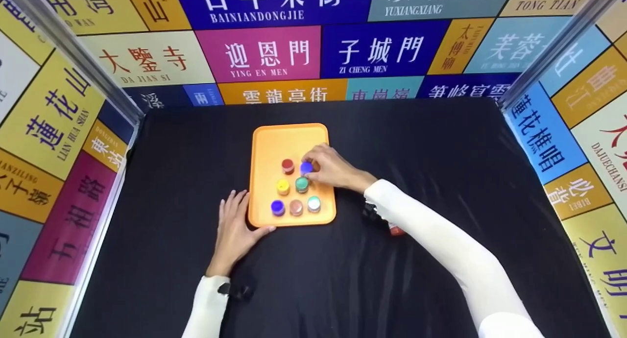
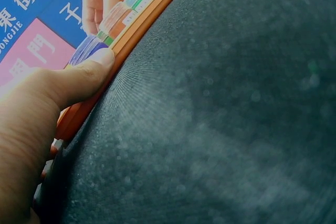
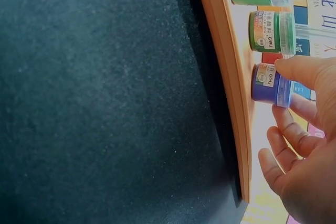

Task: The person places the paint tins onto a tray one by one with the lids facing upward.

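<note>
My right hand [image 1: 335, 169] pinches a blue paint jar [image 3: 266, 83] between thumb and fingers at its clear lid, low over the orange tray [image 1: 294, 137]. Close by stand a green paint jar [image 1: 301, 184], a dark red one [image 1: 287, 166] and a yellow one [image 1: 282, 186]. Nearer the tray's front edge is a row with a violet-blue jar [image 1: 277, 207], a brownish jar [image 1: 296, 207] and a teal-and-white jar [image 1: 314, 204]. My left hand [image 1: 237, 235] rests at the tray's front left corner, fingers extended along the left side and thumb [image 2: 97, 69] against the front rim.
The tray lies on a black cloth-covered table [image 1: 416, 147]. A small red-ended object [image 1: 396, 229] is partly hidden beneath the right forearm. Printed panels [image 1: 267, 54] with Chinese lettering wall in the back and both sides.
</note>
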Tool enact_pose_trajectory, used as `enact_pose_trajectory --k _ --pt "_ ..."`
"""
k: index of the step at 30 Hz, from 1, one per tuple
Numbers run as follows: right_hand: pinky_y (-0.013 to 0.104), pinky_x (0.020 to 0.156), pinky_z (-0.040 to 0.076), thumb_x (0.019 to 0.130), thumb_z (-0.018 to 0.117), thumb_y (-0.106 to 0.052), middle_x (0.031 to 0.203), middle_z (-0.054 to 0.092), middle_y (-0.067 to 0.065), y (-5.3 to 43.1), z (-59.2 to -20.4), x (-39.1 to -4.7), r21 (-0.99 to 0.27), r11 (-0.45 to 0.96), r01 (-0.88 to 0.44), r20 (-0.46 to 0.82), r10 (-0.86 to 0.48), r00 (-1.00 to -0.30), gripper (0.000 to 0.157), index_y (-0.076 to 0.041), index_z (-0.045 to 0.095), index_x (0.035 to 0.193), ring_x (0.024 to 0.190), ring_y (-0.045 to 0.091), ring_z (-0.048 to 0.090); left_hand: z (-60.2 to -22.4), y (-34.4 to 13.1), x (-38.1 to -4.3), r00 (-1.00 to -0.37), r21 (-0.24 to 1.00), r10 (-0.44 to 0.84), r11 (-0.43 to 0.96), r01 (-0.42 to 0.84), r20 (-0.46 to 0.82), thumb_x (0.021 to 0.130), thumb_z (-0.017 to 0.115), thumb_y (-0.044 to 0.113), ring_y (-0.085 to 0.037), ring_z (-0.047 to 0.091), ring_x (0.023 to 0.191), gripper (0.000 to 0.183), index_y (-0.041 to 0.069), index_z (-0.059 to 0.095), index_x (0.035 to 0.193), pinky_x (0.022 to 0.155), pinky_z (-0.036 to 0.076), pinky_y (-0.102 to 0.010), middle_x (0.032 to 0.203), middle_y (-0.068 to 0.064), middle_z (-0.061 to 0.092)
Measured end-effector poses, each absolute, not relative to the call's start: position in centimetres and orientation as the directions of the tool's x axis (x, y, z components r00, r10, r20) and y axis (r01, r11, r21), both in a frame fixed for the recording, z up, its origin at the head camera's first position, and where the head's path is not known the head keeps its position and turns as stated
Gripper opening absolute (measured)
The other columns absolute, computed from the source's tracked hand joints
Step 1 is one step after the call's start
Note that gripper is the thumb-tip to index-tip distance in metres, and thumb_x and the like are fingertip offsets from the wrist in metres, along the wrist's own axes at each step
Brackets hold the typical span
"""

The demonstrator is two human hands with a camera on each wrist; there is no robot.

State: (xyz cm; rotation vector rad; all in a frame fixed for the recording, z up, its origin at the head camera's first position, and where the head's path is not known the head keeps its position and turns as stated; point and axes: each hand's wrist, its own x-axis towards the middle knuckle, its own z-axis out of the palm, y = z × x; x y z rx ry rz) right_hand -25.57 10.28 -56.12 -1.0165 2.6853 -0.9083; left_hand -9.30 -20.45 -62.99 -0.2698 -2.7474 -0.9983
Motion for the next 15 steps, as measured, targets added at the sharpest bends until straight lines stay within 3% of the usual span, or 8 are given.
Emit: enact_pose_trajectory --k 12,15 --pt "0.052 0.114 0.043 0.099 0.084 -0.027 0.127 0.071 0.014 10.8 -55.4 -25.5 -0.568 0.603 -0.56 0.078 -0.637 -0.767 0.045 -0.002 0.074 0.135 0.126 0.033 0.055 -62.9 -20.4 -9.2 -0.964 0.61 0.098 0.758 0.232 0.246 0.077 0.094 0.062 -0.046 0.026 0.164 0.115 -0.003 0.05 0.162 0.137 0.006 -0.06 0.166 -0.024 0.048" --pt "0.052 0.111 0.044 0.098 0.084 -0.024 0.129 0.071 0.015 11.7 -54.7 -25.4 -0.577 0.597 -0.557 0.093 -0.63 -0.771 0.045 -0.001 0.074 0.135 0.125 0.034 0.054 -62.9 -20.4 -9.2 -0.96 0.599 0.103 0.763 0.244 0.259 0.077 0.094 0.062 -0.047 0.027 0.164 0.115 -0.003 0.05 0.161 0.137 0.007 -0.062 0.165 -0.025 0.048"
